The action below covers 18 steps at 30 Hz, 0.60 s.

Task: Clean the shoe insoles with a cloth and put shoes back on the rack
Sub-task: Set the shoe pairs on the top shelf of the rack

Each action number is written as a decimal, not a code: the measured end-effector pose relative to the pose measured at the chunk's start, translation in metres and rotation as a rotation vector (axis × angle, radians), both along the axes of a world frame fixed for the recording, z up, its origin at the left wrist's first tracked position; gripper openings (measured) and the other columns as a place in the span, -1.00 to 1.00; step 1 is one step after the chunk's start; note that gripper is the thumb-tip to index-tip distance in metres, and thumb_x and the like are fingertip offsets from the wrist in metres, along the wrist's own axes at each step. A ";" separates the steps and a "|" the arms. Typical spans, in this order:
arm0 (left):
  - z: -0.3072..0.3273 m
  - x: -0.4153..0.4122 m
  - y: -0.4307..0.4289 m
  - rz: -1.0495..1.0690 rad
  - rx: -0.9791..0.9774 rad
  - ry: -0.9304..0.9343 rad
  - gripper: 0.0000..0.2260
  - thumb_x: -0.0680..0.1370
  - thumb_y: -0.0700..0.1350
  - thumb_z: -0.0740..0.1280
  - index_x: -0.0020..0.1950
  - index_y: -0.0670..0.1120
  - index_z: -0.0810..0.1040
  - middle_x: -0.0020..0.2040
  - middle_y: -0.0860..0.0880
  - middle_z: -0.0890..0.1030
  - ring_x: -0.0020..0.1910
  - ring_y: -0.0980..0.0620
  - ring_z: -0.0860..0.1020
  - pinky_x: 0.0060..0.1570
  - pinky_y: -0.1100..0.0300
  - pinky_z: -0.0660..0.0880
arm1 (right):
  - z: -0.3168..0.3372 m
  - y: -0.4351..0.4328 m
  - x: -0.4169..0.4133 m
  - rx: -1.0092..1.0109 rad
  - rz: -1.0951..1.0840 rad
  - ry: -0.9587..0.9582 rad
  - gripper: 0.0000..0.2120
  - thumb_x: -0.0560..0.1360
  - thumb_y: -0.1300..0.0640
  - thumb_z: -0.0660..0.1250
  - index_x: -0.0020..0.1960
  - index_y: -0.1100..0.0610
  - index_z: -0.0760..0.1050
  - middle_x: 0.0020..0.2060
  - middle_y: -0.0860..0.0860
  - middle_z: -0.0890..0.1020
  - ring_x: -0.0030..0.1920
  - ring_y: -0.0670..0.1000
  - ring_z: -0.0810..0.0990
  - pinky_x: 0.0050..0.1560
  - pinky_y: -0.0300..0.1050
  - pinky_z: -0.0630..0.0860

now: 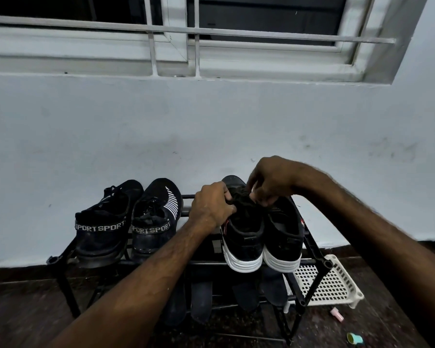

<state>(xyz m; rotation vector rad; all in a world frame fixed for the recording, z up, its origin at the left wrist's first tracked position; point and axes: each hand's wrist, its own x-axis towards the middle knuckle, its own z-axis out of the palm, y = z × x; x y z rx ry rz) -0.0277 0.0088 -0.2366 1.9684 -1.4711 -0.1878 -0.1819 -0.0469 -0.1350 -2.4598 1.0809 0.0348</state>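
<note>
A: Where was everything, L to R?

B: SPORT pair (126, 222) sat on the rack's (327, 264) top tier, left end. Your left hand (211, 208) had its grip curled on the laces (241, 197) of the white-soled pair (261, 237) at the right end. Your right hand (271, 183) pinched those laces too.

A: Tips?

B: Best bet was tucking laces in w/o dragging the shoes. Heels overhung the front bar, so a nudge back was due. The dark shapes (246, 295) below were prob. insoles, not sure. No cloth in view.
</note>
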 end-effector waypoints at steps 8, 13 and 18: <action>0.001 0.004 0.001 -0.049 0.047 -0.001 -0.78 0.34 -0.06 0.49 -0.12 0.07 0.49 -0.11 0.08 0.62 -0.12 0.00 0.59 -0.05 0.04 0.57 | -0.015 0.012 0.003 0.168 0.196 0.236 -0.64 0.56 0.38 0.27 0.34 0.25 0.50 0.22 0.20 0.60 0.20 0.18 0.60 0.04 0.03 0.64; 0.002 0.004 0.000 -0.052 0.083 0.020 -0.76 0.34 -0.08 0.48 -0.12 0.08 0.46 -0.10 0.06 0.61 -0.10 -0.02 0.59 -0.06 0.02 0.58 | 0.007 -0.008 -0.012 -0.150 0.076 0.134 -0.80 0.43 0.21 0.47 0.05 0.08 0.66 -0.10 0.04 0.72 -0.13 0.03 0.70 -0.16 -0.13 0.64; 0.005 -0.002 0.001 -0.056 0.177 0.061 -0.66 0.35 -0.11 0.48 0.05 0.02 0.46 -0.03 -0.01 0.57 -0.09 -0.10 0.61 -0.11 -0.03 0.62 | -0.022 -0.008 -0.009 -0.126 0.048 0.367 -0.89 0.43 0.09 0.49 -0.22 0.10 0.62 -0.46 -0.08 0.61 -0.38 -0.08 0.62 -0.35 -0.24 0.51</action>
